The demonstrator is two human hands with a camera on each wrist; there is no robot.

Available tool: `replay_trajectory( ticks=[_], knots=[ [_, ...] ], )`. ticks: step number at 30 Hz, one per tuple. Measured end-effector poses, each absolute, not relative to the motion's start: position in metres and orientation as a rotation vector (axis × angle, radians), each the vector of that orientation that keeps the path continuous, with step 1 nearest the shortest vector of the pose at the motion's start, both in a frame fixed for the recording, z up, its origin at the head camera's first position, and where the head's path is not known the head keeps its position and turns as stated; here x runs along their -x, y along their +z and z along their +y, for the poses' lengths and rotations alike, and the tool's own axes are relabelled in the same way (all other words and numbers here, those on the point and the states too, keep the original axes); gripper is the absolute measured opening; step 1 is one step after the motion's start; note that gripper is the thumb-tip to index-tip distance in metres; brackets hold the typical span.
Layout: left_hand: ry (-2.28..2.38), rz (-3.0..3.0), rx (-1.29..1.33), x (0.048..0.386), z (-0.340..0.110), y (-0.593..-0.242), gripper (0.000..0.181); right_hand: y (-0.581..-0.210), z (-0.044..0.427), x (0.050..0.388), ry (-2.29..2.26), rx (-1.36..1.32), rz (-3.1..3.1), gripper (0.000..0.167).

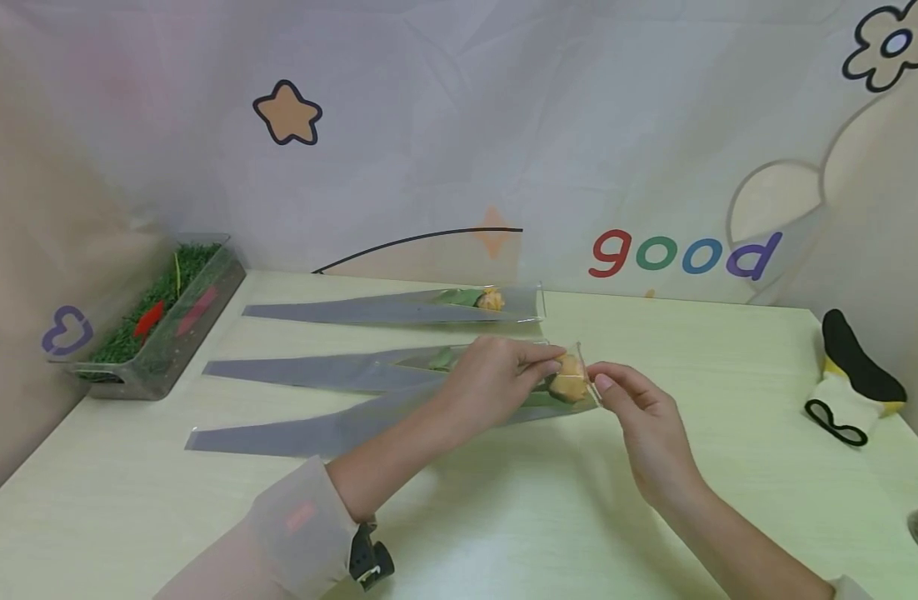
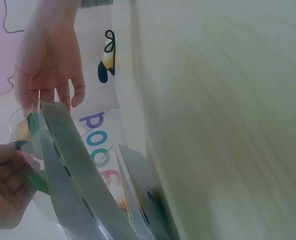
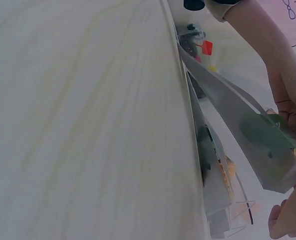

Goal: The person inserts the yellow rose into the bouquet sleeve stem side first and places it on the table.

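Note:
A yellow flower [image 1: 570, 383] with green leaves lies in a clear-and-grey tapered flower sleeve [image 1: 279, 435], raised a little at its wide end. My left hand [image 1: 492, 375] pinches the flower just beside its bloom; whether film lies between is unclear. My right hand [image 1: 650, 425] pinches the rim at the sleeve's wide mouth with thumb and forefinger. In the right wrist view the sleeve [image 3: 237, 125] slants upward off the table, a green leaf showing through it. Behind it, a second sleeve [image 1: 279, 371] lies partly covered by the left hand.
Farther back lies another sleeve [image 1: 339, 312] with a yellow flower [image 1: 491, 299] inside. A clear bin [image 1: 159, 379] with green turf and a red piece stands at the left. A black, white and yellow sock [image 1: 852, 379] lies at the right. A printed cloth [image 1: 429, 125] hangs behind.

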State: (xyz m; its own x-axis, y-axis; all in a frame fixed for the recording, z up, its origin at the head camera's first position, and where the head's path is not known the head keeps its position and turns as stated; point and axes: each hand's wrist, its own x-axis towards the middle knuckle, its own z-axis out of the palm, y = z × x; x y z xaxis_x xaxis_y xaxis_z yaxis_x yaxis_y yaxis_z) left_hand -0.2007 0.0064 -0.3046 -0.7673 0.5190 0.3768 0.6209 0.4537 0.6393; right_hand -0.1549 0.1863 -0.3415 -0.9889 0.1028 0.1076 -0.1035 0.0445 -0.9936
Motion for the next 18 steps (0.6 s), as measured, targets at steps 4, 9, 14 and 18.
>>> replay_trajectory(
  ticks=[4,9,14,18],
  knots=[
    [-1.215,-2.574,1.006,0.2007,0.0070,-0.3047,0.024,-0.3424,0.1864,0.1548,2.062,-0.049,-2.196,0.025],
    [-1.236,-2.574,1.014,0.2006,0.0075,-0.3049,0.024,-0.3429,0.1866,0.1541,2.049,-0.099,-2.249,0.041],
    [-1.244,-2.576,1.011,0.2001,0.0076,-0.3043,0.024,-0.3433,0.1869,0.1538,2.010,-0.156,-2.314,0.046],
    [-1.225,-2.577,1.013,0.1998,0.0080,-0.3041,0.024,-0.3429,0.1867,0.1544,1.998,-0.179,-2.371,0.049]
  ],
)
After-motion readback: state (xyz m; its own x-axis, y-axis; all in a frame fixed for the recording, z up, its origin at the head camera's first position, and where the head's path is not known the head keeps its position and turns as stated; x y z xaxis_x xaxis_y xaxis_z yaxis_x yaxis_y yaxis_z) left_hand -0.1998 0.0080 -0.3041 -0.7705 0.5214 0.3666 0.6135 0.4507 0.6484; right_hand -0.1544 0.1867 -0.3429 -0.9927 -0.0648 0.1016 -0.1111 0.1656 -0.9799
